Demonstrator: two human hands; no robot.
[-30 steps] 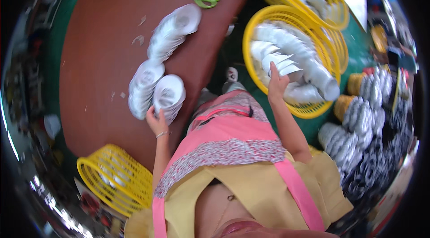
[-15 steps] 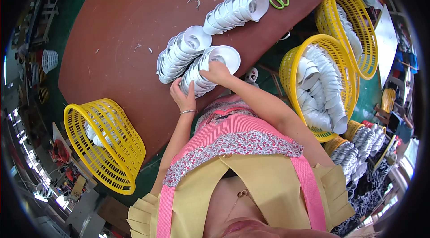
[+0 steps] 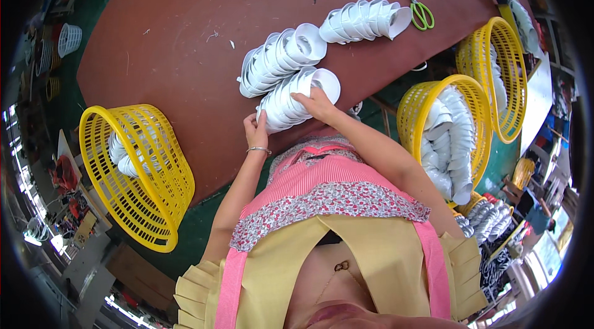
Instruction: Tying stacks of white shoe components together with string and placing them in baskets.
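The white cups [image 3: 286, 103] nested along the counter's near edge have thin, smooth walls with a soft sheen, though whether plastic or paper cannot be told, and the reddish-brown counter [image 3: 167, 69] beneath looks mostly matt, with fine scuffs. Near its right edge, scissors [image 3: 414, 3] pair smooth metal blades with glossy green plastic handles, while the yellow basket [image 3: 164, 149] by the lower left edge is slotted, shiny plastic. The pink apron [image 3: 334, 170] is matt striped cloth, the bracelet [image 3: 260, 150] polished metal.

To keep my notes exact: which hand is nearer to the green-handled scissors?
Right. The right hand touches the right end of the near white stack, below and left of the scissors; the left hand touches that stack's left end, farther away.
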